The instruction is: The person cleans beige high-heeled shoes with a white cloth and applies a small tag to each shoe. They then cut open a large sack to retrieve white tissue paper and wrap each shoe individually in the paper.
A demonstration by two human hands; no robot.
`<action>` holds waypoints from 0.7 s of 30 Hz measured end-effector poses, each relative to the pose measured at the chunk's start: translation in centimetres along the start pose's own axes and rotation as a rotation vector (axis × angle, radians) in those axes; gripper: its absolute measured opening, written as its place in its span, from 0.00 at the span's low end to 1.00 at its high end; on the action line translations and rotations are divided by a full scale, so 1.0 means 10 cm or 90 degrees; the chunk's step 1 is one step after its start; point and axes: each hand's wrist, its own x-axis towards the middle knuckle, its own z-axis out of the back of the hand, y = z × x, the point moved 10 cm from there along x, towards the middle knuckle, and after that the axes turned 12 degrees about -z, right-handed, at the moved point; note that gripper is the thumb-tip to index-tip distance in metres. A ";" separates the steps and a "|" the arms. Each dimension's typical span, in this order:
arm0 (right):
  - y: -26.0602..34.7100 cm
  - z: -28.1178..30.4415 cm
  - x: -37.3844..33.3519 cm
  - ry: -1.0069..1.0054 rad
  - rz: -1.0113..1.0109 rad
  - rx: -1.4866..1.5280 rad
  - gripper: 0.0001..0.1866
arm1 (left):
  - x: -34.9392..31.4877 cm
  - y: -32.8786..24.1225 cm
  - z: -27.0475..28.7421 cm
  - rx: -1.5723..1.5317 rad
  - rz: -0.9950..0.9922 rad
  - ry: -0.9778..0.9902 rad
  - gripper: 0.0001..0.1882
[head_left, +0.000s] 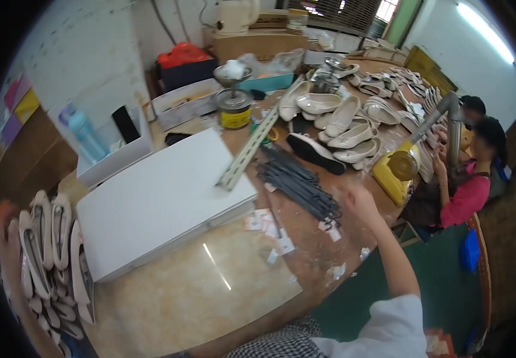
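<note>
At the far left, my left hand (6, 218) is beside a stack of beige flat shoes (44, 238). Blur and the dark rim of the picture hide its fingers, so any hold on a shoe cannot be made out. My right hand (358, 201) is over the right part of the table, smeared by motion. Nearest to it are a bundle of dark grey straps (298, 182) and a pale shoe with its black sole showing (316, 153). Behind these lies a pile of glossy cream flats (347, 122). Whether the right hand holds anything does not show.
A large white box (168, 203) lies before me on a marbled board (210, 292). A metal angle strip (249, 152) rests over its corner. Further back are a yellow-labelled tin (234, 110) and a yellow clamp lamp (396, 173). Another person in pink (466, 200) works at right.
</note>
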 end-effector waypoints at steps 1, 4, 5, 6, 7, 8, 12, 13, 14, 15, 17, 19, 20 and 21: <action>-0.28 0.17 0.20 -0.113 0.057 -0.063 0.20 | -0.17 -0.36 -0.68 0.018 -0.040 0.124 0.22; -0.74 0.23 0.83 -0.199 -0.006 -0.289 0.30 | -0.88 -2.04 -2.22 0.034 -0.212 0.458 0.27; -0.83 0.20 0.99 -0.245 0.020 -0.391 0.31 | -1.12 -2.31 -2.58 0.011 -0.261 0.518 0.21; -0.92 0.12 1.11 -0.288 0.047 -0.493 0.33 | -1.32 -2.46 -2.88 -0.051 -0.230 0.566 0.20; -1.01 0.01 1.20 -0.299 0.075 -0.485 0.31 | -1.51 -2.63 -3.17 -0.116 -0.245 0.594 0.19; -1.17 -0.04 1.24 -0.309 0.095 -0.485 0.29 | -1.68 -2.84 -3.47 -0.191 -0.266 0.625 0.18; -1.08 -0.17 1.31 -0.098 0.053 -0.411 0.26 | -2.14 -3.53 -4.22 -0.484 -0.156 0.704 0.19; -1.04 0.06 1.19 -0.152 0.083 -0.348 0.23 | -2.20 -3.73 -4.37 -0.536 -0.127 0.722 0.25; -0.85 0.25 1.09 -0.161 0.079 -0.287 0.24 | -2.26 -3.88 -4.47 -0.578 -0.085 0.736 0.30; -0.55 0.45 0.93 -0.163 0.075 -0.222 0.24 | -2.25 -3.95 -4.56 -0.643 -0.004 0.675 0.33; 0.00 0.63 0.61 -0.123 -0.005 -0.075 0.26 | -2.27 -3.96 -4.68 -0.747 0.167 0.549 0.40; 0.47 0.48 0.19 0.115 -0.165 0.102 0.30 | -2.29 -3.92 -4.63 -0.882 0.303 0.391 0.42; 0.87 0.51 -0.04 0.105 -0.040 0.098 0.33 | -2.31 -3.86 -4.58 -0.947 0.365 0.310 0.44; 1.09 0.25 -0.28 0.332 -0.044 0.307 0.29 | -2.51 -3.66 -4.47 -0.739 0.308 0.401 0.39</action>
